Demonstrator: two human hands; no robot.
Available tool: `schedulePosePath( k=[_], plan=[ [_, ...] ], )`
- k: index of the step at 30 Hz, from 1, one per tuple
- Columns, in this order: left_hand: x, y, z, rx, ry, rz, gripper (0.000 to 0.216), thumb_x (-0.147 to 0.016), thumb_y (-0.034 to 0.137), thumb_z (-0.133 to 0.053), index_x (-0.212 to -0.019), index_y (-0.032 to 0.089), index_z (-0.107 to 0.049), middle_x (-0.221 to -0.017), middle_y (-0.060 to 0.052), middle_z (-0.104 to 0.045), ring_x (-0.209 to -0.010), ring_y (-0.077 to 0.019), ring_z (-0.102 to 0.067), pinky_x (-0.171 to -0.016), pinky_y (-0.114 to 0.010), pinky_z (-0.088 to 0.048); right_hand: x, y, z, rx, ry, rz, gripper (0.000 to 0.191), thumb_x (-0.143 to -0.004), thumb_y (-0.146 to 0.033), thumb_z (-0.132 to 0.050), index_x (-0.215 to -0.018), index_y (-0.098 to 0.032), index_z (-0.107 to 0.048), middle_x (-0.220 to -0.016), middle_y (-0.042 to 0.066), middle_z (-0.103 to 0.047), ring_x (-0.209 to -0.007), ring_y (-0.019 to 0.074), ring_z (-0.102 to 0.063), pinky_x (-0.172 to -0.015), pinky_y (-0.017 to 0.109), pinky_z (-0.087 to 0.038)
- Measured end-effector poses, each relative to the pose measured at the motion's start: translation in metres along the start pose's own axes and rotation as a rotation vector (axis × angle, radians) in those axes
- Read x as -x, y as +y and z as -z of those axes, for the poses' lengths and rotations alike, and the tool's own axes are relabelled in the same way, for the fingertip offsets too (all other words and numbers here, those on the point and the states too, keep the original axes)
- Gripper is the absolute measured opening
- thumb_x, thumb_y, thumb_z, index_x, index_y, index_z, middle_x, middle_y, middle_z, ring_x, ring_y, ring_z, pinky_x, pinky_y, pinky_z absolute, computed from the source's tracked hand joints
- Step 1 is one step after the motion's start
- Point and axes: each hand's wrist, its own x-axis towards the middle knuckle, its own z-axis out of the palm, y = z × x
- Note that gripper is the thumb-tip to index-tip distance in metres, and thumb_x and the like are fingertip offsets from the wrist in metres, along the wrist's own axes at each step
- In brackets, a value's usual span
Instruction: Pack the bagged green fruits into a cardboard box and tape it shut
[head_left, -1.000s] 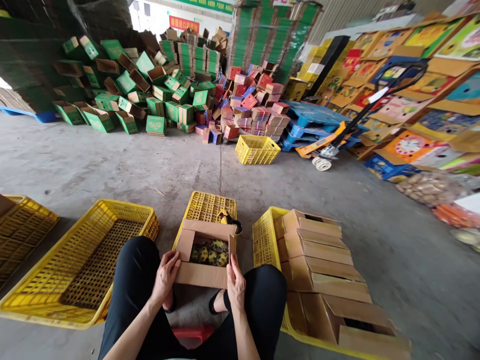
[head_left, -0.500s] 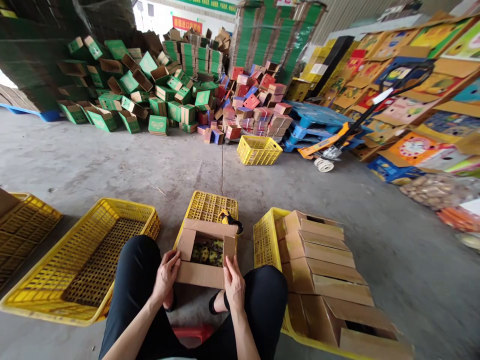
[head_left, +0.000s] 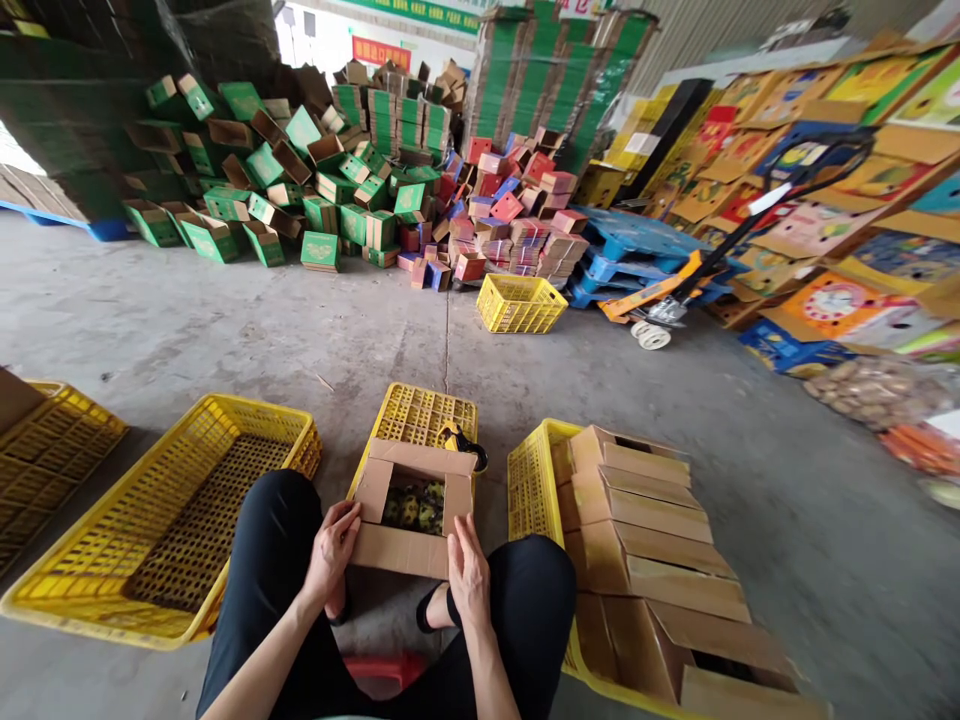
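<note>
A brown cardboard box (head_left: 401, 550) with its flaps folded partway over sits between my knees, at the near end of an upturned yellow crate (head_left: 424, 412). Through the gap in the flaps I see several round, green and dark fruits (head_left: 414, 508); their kind is unclear. My left hand (head_left: 332, 548) grips the box's left near corner, fingers on the flap. On the opposite side, my right hand (head_left: 469, 568) holds the right near corner with its fingers along the edge. A yellow-and-black tape dispenser (head_left: 463, 444) lies on the crate just behind the box.
To the right stands a yellow crate (head_left: 531, 490) packed with cardboard boxes (head_left: 660, 545). An open yellow crate (head_left: 217, 520) is at my left. Farther off are another crate (head_left: 523, 303), a pallet jack (head_left: 675, 285), blue pallets (head_left: 630, 245) and heaped green boxes (head_left: 322, 205).
The view has shifted very slightly. Both hands stay on the cardboard box, and the right flap has moved a little inward.
</note>
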Motion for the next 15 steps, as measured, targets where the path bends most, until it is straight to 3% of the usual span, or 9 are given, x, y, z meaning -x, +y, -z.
schedulePosePath(
  k=[4,8,12,15],
  plan=[
    [-0.006,-0.004,0.003,0.033,-0.038,0.079,0.042,-0.096,0.045,-0.056,-0.115,0.019,-0.083,-0.124,-0.014,-0.076,-0.11,-0.0293,-0.074,-0.098,-0.043,-0.061,-0.011,0.012,0.015,-0.035,-0.116,0.001,0.051,-0.097,-0.027,-0.044,-0.14,-0.018,-0.07,-0.151,0.013,-0.062,-0.139,0.0281,-0.062,-0.118,0.043,-0.051],
    [-0.019,-0.006,0.011,0.035,-0.095,0.123,0.039,-0.087,0.029,-0.054,-0.109,0.019,-0.085,-0.118,-0.012,-0.08,-0.105,-0.0282,-0.076,-0.096,-0.043,-0.061,-0.031,0.018,0.044,-0.057,-0.325,-0.012,0.059,-0.085,-0.013,-0.045,-0.135,-0.022,-0.074,-0.148,0.008,-0.066,-0.137,0.0251,-0.063,-0.12,0.045,-0.048],
    [-0.04,-0.003,0.026,0.031,-0.219,0.114,0.044,-0.072,0.016,-0.053,-0.102,0.021,-0.086,-0.108,-0.01,-0.083,-0.098,-0.0269,-0.078,-0.09,-0.041,-0.062,-0.051,0.013,0.067,-0.086,-0.486,-0.01,0.069,-0.073,-0.006,-0.051,-0.135,-0.027,-0.074,-0.148,0.005,-0.066,-0.137,0.0252,-0.063,-0.123,0.046,-0.044],
    [-0.053,0.001,0.038,0.042,-0.347,0.075,0.046,-0.067,0.016,-0.057,-0.102,0.023,-0.086,-0.106,-0.008,-0.083,-0.098,-0.0275,-0.078,-0.092,-0.041,-0.062,-0.056,0.009,0.073,-0.133,-0.518,-0.016,0.072,-0.068,-0.005,-0.056,-0.134,-0.028,-0.074,-0.148,0.005,-0.066,-0.137,0.0268,-0.063,-0.123,0.047,-0.044]
  ],
)
